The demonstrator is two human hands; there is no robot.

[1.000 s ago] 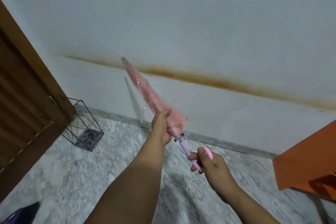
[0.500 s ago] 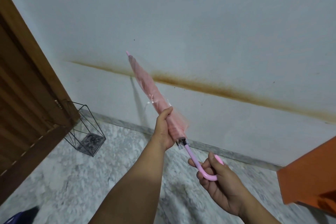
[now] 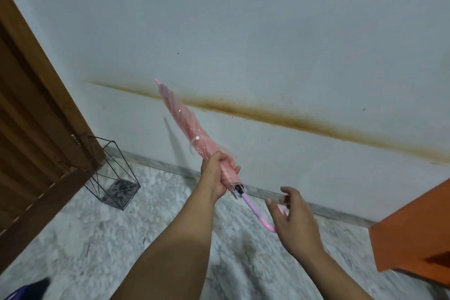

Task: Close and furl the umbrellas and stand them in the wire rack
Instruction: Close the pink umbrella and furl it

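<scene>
At the bottom left corner, nearest to the camera, a dark blue object [image 3: 22, 291] shows only in part and I cannot tell what it is. The two forearms reach forward over the grey marbled floor [image 3: 80, 238]. The right hand [image 3: 291, 214] is beside the curved pink handle [image 3: 260, 214] of the umbrella; its fingers are spread and loosely bent, and they are not closed around the handle. The hook passes behind the hand, so I cannot tell if the palm touches it. A little farther, the left hand [image 3: 216, 176] grips the lower end of the folded canopy, with the fingers wrapped around it, just above the black runner part.

The pink umbrella [image 3: 185, 124] is closed and held in the air, tilted, its tip pointing up and to the left toward the wall. A small white button sits on the canopy above the left hand.

At the right edge stands an orange piece of furniture [image 3: 414, 231]. Farther to the left, the black wire rack [image 3: 114, 178] stands on the floor beside the brown wooden door [image 3: 36, 129], well apart from the umbrella. Behind everything is the pale wall [image 3: 267, 31] with a long brown stain [image 3: 280, 117] across it.
</scene>
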